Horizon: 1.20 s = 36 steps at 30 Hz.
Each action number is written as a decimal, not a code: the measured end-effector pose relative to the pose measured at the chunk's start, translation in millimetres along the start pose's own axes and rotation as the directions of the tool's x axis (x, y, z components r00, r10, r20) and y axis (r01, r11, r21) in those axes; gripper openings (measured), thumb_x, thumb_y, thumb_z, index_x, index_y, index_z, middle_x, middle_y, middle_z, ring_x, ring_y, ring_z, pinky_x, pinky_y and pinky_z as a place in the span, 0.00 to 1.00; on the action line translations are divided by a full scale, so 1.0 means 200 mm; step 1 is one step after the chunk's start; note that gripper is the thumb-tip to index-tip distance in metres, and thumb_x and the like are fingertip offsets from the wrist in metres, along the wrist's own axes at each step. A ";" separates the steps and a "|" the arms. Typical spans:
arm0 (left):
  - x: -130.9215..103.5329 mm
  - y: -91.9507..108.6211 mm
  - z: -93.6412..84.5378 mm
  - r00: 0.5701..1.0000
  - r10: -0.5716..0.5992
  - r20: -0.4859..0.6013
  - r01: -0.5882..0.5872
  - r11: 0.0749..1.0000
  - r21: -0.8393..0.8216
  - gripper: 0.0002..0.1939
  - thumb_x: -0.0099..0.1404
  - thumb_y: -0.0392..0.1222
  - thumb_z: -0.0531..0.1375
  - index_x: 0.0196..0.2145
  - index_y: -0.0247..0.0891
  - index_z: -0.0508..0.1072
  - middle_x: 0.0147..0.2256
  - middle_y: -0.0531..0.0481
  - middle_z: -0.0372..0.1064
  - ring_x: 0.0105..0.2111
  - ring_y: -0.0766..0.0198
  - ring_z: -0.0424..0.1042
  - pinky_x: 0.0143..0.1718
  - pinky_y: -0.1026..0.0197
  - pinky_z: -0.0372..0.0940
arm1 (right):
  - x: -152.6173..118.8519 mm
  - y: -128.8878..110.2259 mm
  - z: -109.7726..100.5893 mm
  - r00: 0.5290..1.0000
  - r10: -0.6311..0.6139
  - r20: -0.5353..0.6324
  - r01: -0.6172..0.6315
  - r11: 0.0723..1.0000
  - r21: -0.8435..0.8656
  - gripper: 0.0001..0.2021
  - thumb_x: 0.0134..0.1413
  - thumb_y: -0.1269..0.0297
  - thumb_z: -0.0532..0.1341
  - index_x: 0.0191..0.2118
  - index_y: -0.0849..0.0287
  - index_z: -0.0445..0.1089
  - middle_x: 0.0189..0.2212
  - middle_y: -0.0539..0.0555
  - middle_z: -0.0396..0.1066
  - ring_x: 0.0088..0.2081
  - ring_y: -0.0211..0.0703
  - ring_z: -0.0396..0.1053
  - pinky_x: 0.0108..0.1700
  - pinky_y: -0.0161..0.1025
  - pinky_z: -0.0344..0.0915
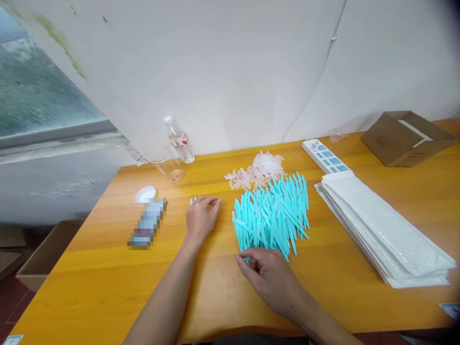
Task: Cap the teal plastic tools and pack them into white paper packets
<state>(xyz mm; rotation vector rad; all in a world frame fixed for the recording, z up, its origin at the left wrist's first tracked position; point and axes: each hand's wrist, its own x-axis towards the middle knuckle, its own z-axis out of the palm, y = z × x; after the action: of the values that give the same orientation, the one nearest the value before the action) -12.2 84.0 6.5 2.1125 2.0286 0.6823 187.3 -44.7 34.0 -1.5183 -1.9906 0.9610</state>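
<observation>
your right hand [271,278] is at the near edge of the teal sticks [271,215], your left hand [201,220] by a few more. whether either grip is closed, i can't tell.

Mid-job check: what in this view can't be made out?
All in the head view:
- Left hand: palm, hidden by its back.
- Small turquoise strips beside it: count, partly covered by that hand.
- Right hand: any grip, hidden by its fingers.
- Flat object: details, pixelated.
- Cardboard box: floor, behind its walls.
- Bottom-left card: cut off by the edge.
</observation>
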 end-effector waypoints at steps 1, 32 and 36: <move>0.06 0.05 0.03 0.998 0.050 0.037 -0.050 0.999 -0.020 0.17 0.69 0.52 0.55 0.44 0.43 0.80 0.41 0.46 0.77 0.40 0.57 0.74 0.42 0.59 0.62 | 0.01 0.03 0.00 0.999 0.003 -0.040 -0.005 0.999 -0.047 0.16 0.66 0.57 0.54 0.37 0.55 0.77 0.24 0.50 0.74 0.25 0.39 0.68 0.31 0.36 0.54; -0.19 0.04 -0.09 0.911 -0.057 0.409 0.390 0.441 -0.808 0.18 0.58 0.53 0.67 0.40 0.36 0.77 0.39 0.46 0.76 0.35 0.64 0.71 0.35 0.63 0.66 | 0.10 0.18 -0.15 0.947 0.228 -0.225 -0.255 0.962 -0.099 0.16 0.62 0.54 0.56 0.30 0.57 0.75 0.19 0.48 0.65 0.23 0.39 0.61 0.28 0.37 0.53; -0.23 0.02 -0.12 0.885 -0.107 0.452 0.465 0.189 -0.865 0.16 0.55 0.47 0.70 0.39 0.37 0.78 0.37 0.50 0.74 0.31 0.70 0.68 0.33 0.67 0.64 | 0.05 0.19 -0.22 0.987 0.161 -0.012 -0.152 0.948 0.281 0.16 0.61 0.50 0.58 0.33 0.58 0.74 0.22 0.47 0.62 0.25 0.37 0.58 0.29 0.35 0.55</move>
<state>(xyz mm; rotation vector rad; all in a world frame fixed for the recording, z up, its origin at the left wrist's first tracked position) -19.0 33.3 19.5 0.9106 1.1366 1.0696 240.5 -17.7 33.6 -1.5361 -1.6461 1.2150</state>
